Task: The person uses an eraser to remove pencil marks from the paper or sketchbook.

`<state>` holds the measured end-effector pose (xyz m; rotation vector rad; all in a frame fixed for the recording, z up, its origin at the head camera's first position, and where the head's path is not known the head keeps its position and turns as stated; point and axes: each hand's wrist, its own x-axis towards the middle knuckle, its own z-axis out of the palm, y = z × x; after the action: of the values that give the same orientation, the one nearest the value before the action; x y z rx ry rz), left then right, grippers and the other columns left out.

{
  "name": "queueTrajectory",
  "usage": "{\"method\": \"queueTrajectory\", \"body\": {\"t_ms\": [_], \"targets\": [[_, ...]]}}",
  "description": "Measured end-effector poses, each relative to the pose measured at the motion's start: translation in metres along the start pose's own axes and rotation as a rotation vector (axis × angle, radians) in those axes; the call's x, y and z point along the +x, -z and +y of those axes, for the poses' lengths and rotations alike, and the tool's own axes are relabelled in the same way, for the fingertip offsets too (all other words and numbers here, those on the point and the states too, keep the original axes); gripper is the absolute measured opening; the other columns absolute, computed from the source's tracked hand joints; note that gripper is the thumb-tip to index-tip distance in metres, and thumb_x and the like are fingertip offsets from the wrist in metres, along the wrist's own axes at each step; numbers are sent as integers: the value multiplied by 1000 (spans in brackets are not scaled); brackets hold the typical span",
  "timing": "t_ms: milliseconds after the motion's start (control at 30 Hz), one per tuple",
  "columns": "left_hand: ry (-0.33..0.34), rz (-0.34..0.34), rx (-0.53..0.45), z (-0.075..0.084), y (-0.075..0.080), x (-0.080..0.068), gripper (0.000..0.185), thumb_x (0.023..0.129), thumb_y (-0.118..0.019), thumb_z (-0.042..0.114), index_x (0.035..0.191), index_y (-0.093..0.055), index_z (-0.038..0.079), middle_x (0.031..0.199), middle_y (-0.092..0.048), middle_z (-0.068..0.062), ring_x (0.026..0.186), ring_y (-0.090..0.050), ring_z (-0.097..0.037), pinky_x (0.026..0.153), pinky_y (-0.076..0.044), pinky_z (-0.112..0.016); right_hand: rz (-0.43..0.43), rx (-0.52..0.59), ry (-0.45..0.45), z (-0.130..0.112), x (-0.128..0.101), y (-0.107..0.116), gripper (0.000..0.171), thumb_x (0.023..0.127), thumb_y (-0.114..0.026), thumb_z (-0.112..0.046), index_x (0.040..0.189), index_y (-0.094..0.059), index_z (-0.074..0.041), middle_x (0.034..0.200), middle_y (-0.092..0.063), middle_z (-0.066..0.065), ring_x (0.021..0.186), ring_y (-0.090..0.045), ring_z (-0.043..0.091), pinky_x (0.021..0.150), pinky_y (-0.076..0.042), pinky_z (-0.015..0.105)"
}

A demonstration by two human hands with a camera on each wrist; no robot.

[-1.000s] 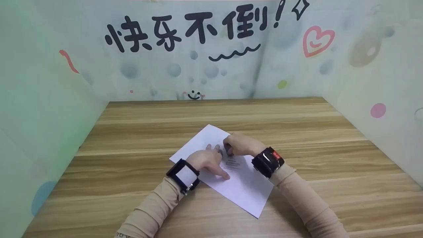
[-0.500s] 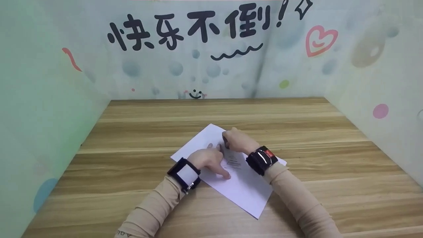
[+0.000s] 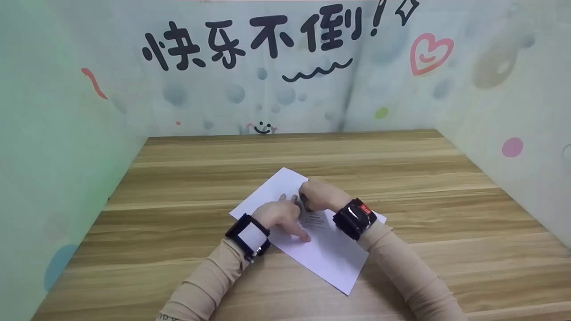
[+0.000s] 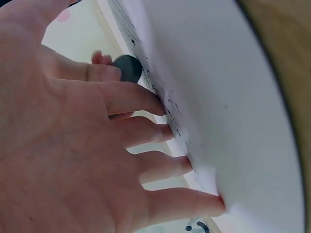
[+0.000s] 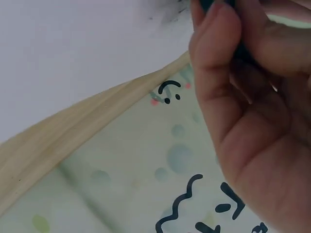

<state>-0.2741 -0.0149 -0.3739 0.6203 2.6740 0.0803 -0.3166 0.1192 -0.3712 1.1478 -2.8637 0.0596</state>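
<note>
Two grips meet on the paper (image 3: 332,256): left hand (image 3: 281,216) pressing flat-fingered, right hand (image 3: 319,196) pinching a dark eraser (image 4: 127,68).

The hands (image 3: 303,207) hide the dark object (image 4: 128,68) and the paper's marks (image 3: 314,219).

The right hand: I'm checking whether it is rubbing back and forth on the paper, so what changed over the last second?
The right hand, gripping a small dark object, went up the white paper away from the person, then came partway back. The left hand stayed pressing the sheet flat on the wooden table; the paper kept its place.
</note>
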Motion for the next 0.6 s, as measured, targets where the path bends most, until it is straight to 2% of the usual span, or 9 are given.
{"method": "queueTrajectory", "body": {"t_ms": [200, 333, 467, 600], "targets": [[25, 2, -27, -1, -1, 1, 93, 78, -67, 55, 141, -38, -6, 157, -21, -18, 146, -14, -40, 118, -26, -44, 3, 16, -16, -1, 1, 0, 8, 70, -69, 1, 78, -69, -1, 74, -68, 11, 68, -57, 23, 65, -52, 37], [27, -9, -25, -1, -1, 0, 96, 79, -66, 56, 145, -32, -5, 158, -16, -18, 146, -11, -40, 119, -24, -46, 9, 51, -61, 3, 1, -2, 7, 70, -70, 1, 77, -69, -1, 75, -68, 12, 71, -56, 22, 66, -52, 36], [20, -17, -13, 0, -1, 0, 90, 79, -65, 56, 142, -39, -2, 159, -14, -17, 147, -11, -40, 119, -21, -47, -39, 35, -54, 5, 0, 1, 5, 69, -71, 0, 74, -69, -2, 74, -69, 10, 66, -55, 18, 61, -50, 29], [16, -24, 1, 1, 0, 0, 91, 78, -67, 57, 141, -40, -3, 159, -14, -16, 147, -13, -39, 117, -27, -45, -25, 19, -43, 7, -1, 1, 6, 69, -69, 1, 74, -69, -2, 74, -70, 10, 65, -57, 18, 59, -50, 28]]}}
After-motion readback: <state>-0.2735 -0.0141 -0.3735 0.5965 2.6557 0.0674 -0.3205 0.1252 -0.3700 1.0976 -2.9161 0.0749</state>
